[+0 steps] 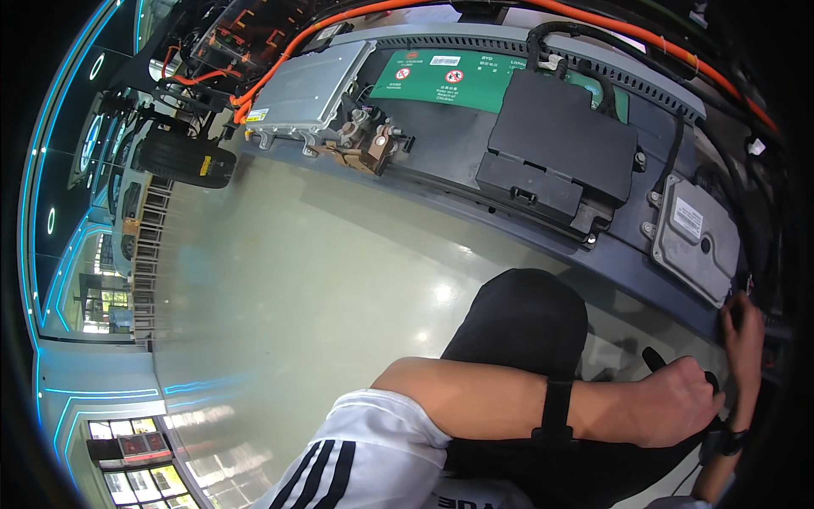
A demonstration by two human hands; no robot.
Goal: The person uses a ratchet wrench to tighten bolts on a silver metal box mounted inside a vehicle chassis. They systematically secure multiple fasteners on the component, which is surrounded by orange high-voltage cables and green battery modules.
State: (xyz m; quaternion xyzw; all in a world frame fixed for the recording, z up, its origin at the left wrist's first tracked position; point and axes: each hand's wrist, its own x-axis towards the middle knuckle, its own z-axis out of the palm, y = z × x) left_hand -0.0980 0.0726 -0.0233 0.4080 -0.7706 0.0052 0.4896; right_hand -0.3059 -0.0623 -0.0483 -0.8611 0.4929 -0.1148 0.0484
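My left hand is closed in a fist at the lower right, below the grey control module. A rounded black handle end sticks out of the fist; the rest of that tool is hidden. Just beyond it, my right hand reaches up to the module's lower right corner. Its fingers are pinched together beside dark cables, and what they hold is too small to make out. The flat grey control module, with a white label and a round black spot, is bolted to the dark battery pack.
A black plastic cover and a silver finned box sit on the pack, with a metal bracket assembly between them. An orange high-voltage cable runs along the far side. A tyre stands at the left. My bent knee is below.
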